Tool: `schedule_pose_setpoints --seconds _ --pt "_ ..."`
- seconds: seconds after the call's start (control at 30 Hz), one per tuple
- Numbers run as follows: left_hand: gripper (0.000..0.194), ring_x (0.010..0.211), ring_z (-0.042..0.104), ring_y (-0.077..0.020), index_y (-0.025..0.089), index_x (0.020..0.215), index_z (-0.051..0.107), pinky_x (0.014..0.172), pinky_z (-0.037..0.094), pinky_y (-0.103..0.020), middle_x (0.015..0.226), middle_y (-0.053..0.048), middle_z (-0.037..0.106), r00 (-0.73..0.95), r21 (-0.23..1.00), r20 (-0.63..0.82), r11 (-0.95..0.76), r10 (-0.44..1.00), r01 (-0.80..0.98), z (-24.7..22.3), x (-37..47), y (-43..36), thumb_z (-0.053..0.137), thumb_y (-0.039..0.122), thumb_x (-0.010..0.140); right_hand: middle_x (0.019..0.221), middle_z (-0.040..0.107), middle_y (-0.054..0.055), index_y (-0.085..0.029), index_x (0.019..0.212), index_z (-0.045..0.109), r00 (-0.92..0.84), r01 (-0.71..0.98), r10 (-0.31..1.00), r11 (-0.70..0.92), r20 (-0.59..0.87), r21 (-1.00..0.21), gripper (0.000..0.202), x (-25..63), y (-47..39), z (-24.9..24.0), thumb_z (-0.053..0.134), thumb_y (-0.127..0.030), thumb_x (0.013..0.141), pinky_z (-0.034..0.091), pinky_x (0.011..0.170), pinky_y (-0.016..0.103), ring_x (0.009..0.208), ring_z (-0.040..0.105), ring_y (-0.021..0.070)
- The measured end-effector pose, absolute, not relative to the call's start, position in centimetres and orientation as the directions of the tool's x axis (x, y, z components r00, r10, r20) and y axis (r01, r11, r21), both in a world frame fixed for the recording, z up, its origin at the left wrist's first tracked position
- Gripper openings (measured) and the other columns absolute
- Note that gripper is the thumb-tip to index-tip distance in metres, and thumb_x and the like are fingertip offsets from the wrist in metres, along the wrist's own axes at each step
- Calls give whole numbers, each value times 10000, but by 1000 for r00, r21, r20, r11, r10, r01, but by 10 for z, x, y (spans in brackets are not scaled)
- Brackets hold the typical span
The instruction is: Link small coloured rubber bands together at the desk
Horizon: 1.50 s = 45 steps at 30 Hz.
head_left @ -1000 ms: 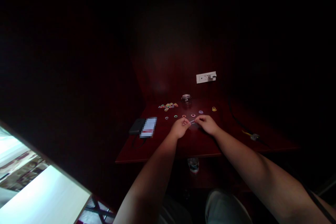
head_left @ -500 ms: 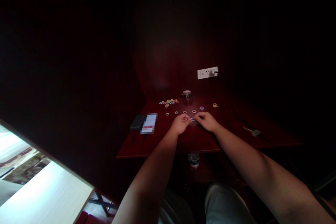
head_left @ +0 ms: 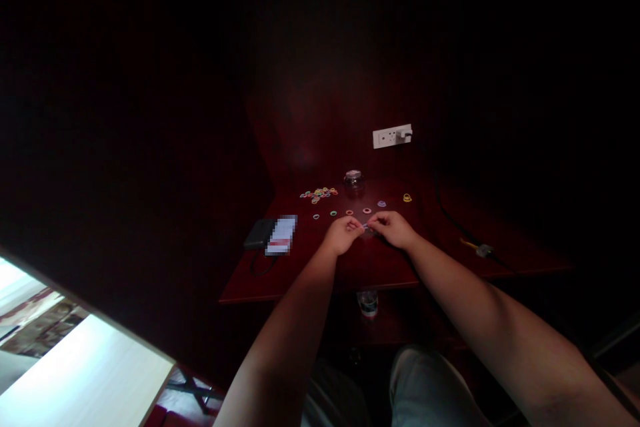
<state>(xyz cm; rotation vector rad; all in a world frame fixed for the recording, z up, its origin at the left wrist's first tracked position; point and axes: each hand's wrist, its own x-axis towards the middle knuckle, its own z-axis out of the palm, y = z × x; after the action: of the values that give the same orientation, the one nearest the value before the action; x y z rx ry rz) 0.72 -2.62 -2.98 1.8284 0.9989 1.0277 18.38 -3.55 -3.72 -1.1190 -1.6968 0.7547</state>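
Over the dark red desk (head_left: 300, 280), my left hand (head_left: 344, 235) and my right hand (head_left: 393, 229) meet with pinched fingertips. Between them is a small light purple band (head_left: 365, 225), gripped from both sides. Just beyond my hands lie a pink ring (head_left: 367, 211), a red ring (head_left: 349, 212), a green ring (head_left: 333, 213) and a pale ring (head_left: 316, 217) in a row. Further right are a purple band (head_left: 382, 203) and a yellow band (head_left: 407, 198). A pile of coloured bands (head_left: 320, 193) sits at the back left.
A lidded clear jar (head_left: 354, 180) stands at the back. At the left are a black box (head_left: 259, 233) and a phone (head_left: 281, 235) with a cable. A cable connector (head_left: 483, 251) lies at the right, and a wall socket (head_left: 384, 138) is behind. Below sits a cup (head_left: 368, 303).
The whole view has shifted slightly. Both hands keep nearly the same pose, with the light purple band still between them.
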Motion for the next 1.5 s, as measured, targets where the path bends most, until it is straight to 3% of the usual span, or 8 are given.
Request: schedule_pose_setpoints --seconds 0.17,0.43,1.0,1.27,1.5 --pt "166 547 475 -81 128 707 592 560 376 -207 598 13 551 312 878 285 -378 906 295 -28 7 -27 652 282 685 635 637 32 -140 709 661 -47 392 916 383 398 -836 253 189 -29 -35 560 -370 729 416 545 236 563 532 127" --pt "169 578 495 -90 134 716 601 574 389 -210 638 -2 567 311 888 287 -373 906 268 -27 6 -28 659 289 680 663 613 26 -160 756 617 265 527 849 270 457 -806 179 231 7 -39 550 -323 725 400 578 245 589 519 133" --pt "148 548 449 -78 135 717 582 536 358 -199 595 19 515 323 897 235 -332 917 291 -19 9 -25 637 272 706 664 684 59 -167 677 641 274 607 908 92 316 -789 205 236 55 -35 545 -321 772 405 542 206 566 591 120" --pt "181 567 432 -74 122 741 576 545 349 -197 619 21 496 338 896 225 -330 914 297 -18 8 -27 618 297 721 766 692 81 -185 705 674 354 682 897 -52 267 -729 166 232 53 -28 605 -334 729 406 658 234 743 629 176" --pt "183 570 444 -77 124 738 579 552 357 -200 622 18 505 318 898 234 -330 919 290 -19 7 -26 625 298 709 922 675 105 -165 915 643 381 633 845 58 376 -772 361 233 36 -15 326 -338 902 417 751 256 876 612 187"
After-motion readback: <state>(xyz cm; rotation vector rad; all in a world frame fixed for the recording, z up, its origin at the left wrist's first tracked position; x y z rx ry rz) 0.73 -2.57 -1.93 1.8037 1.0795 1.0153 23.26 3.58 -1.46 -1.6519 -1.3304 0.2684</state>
